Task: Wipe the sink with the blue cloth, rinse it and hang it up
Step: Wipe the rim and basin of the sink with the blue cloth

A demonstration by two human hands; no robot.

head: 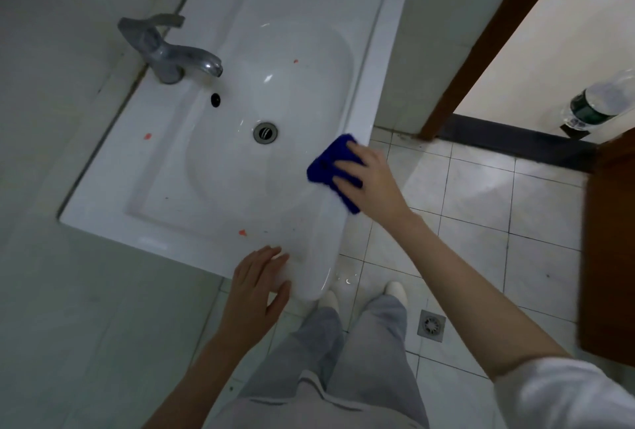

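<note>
A white ceramic sink [192,167] fills the upper left, with a metal tap [165,50] at its back and a drain [265,132] in the bowl. Small orange specks dot its surface. The folded blue cloth [328,162] lies on the sink's front rim, and my right hand [369,177] presses flat on it, fingers spread over the cloth. My left hand [256,286] rests on the near corner of the sink's rim, fingers apart and holding nothing.
Pale tiled wall surrounds the sink on the left. A tiled floor with a floor drain [431,325] lies to the right, below a brown door frame [488,47]. A plastic bottle [598,102] shows at the right edge. My legs and shoes stand below the sink.
</note>
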